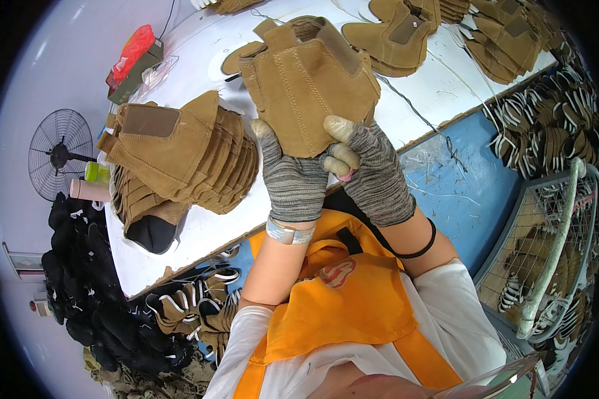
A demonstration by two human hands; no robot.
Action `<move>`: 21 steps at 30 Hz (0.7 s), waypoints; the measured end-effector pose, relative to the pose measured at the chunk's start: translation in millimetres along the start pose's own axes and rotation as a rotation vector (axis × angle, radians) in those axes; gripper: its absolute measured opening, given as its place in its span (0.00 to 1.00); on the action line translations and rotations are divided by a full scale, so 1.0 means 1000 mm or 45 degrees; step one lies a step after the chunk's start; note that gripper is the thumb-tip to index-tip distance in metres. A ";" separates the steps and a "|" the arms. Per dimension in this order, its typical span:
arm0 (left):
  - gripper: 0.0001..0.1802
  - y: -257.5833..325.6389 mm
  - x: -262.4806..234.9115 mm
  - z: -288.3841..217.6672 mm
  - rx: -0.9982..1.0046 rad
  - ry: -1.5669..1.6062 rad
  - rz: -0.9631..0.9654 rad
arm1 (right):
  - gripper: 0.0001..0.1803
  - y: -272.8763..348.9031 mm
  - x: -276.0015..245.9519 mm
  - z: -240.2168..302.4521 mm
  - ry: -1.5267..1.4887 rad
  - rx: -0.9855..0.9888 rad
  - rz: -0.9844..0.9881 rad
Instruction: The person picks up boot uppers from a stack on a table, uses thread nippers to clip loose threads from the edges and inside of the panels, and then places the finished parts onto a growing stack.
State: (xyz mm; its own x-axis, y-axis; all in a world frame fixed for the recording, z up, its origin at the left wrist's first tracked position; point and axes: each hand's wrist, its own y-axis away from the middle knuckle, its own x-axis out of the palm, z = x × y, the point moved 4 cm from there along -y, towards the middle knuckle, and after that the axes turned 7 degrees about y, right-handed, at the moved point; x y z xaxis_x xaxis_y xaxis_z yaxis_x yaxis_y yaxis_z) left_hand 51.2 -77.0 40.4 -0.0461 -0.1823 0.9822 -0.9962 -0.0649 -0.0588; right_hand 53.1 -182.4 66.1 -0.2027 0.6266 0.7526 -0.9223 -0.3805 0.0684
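A tan suede boot upper (303, 86) is held up in front of me, its stitched seams running down the middle and a dark brown elastic panel at its upper right. My left hand (293, 183), in a grey striped knit glove, grips its lower left edge with the thumb on the face. In a matching glove with bare fingertips, my right hand (379, 173) pinches the lower right edge, thumb on top and fingers curled. The fingers behind the piece are hidden. To the left, a stack of similar boot uppers (180, 149) lies on the white table (160, 256).
More uppers lie in piles (396, 36) along the table's far side. A box with a red plastic bag (133, 60) stands at the far left, near a black fan (60, 154). On the right are a wire cart (559, 246) and heaped uppers (546, 126). Black pieces (86, 286) hang at left.
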 end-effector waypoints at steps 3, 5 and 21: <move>0.30 -0.002 -0.005 -0.003 -0.079 0.011 0.039 | 0.09 -0.003 -0.010 -0.010 -0.230 0.031 0.122; 0.30 -0.004 -0.005 -0.002 -0.083 0.050 0.012 | 0.09 -0.003 -0.010 -0.009 -0.276 0.014 0.210; 0.40 0.013 0.014 0.019 -0.072 -0.601 0.133 | 0.18 0.016 -0.085 0.004 -0.463 -0.015 0.098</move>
State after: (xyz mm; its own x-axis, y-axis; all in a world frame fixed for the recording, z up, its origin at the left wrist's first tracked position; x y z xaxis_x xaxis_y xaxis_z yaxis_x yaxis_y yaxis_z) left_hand 38.7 -98.6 49.9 -0.1202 -0.6110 0.7824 -0.9911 0.0287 -0.1299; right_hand 56.9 -244.2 5.9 -0.1433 0.3134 0.9388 -0.9129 -0.4081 -0.0031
